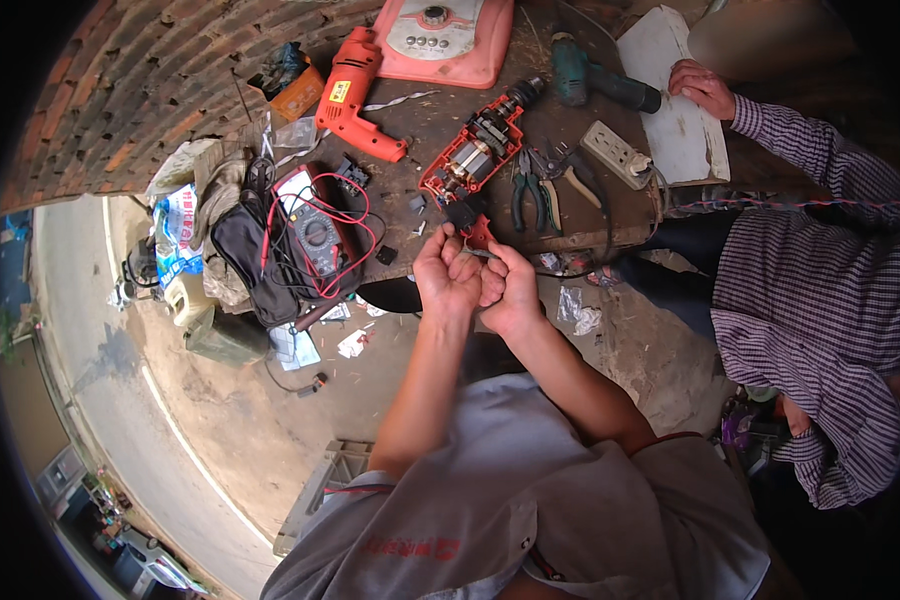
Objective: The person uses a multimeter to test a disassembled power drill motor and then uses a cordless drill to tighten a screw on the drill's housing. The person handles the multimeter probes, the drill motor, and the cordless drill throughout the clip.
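One opened drill: lying slantwise on the worn brown table, with chuck toward the far side and handle end at the near edge, close to the hands; orange-red plastic shell, ribbed and hollow, baring a shiny cylindrical motor.
Left hand: bare, curled inward just beside the handle end; cannot tell whether gripping anything.
Right hand: bare, close against the left, pinching a slim greyish piece at the fingertips; material unclear.
Pliers and cutters: right of the opened drill, dark metal heads, splayed curved handles.
Power strip: oblong, off-white, hard-edged.
Closed drill: smooth orange plastic, left of the opened one, pistol-shaped.
Multimeter: boxy, round-dialled, looped about with thin red leads.
Teal drill: matt, stubby, near the far edge.
Co-worker's hand: resting on a pale, scuffed board, below a checked cloth sleeve.
Brick wall: rough, deeply jointed, reddish brown.
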The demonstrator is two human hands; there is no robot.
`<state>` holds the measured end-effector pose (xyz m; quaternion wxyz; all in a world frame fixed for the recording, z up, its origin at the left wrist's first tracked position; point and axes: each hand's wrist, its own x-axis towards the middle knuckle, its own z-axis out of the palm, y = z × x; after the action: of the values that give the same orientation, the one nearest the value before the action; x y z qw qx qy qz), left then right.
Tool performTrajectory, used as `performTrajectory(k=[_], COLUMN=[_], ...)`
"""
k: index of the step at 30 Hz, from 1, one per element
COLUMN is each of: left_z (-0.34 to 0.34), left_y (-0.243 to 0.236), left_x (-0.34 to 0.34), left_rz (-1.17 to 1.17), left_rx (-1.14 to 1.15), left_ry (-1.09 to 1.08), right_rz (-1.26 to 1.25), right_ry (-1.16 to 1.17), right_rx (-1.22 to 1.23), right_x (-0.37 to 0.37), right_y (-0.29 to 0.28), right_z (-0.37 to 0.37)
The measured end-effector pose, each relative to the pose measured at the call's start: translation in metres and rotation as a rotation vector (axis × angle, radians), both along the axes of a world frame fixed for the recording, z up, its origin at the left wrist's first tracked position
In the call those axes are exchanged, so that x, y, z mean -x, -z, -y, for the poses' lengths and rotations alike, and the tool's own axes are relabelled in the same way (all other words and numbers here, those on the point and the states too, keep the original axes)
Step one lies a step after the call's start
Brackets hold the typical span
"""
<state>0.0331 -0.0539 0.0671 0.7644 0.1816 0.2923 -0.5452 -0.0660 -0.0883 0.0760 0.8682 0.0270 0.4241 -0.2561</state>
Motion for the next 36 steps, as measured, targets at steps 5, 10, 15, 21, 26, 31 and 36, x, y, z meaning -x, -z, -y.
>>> performTrajectory(k=[5,10,15,21,26,31,36], left_z=[0.002,-0.002,-0.016,-0.033,-0.028,-0.018,-0.008], left_y=[0.012,0.023,-0.008,-0.012,0.005,0.006,0.004], left_x=[-0.004,-0.002,-0.003,0.017,0.008,-0.001,-0.003], left_rz=[-0.252,-0.142,0.056,0.299,0.263,0.147,0.205], left_rx=[0.066,0.064,0.008,0.052,-0.039,-0.042,-0.187], left_ry=[-0.129,-0.087,0.123,0.185,0.182,0.163,0.162], right_rz=[0.121,0.082,-0.075,-0.170,-0.171,-0.086,-0.184], right_ry=[0.098,0.070,-0.138,-0.183,-0.329,-0.277,-0.278], right_rx=[-0.048,-0.059,0.084,0.251,0.187,0.084,0.161], right_x=[0.007,0.008,0.014,0.031,0.028,0.020,0.014], right_y=[0.003,0.000,-0.007,0.004,-0.002,0.005,-0.007], right_z=[-0.001,0.001,0.008,0.003,-0.001,-0.011,-0.014])
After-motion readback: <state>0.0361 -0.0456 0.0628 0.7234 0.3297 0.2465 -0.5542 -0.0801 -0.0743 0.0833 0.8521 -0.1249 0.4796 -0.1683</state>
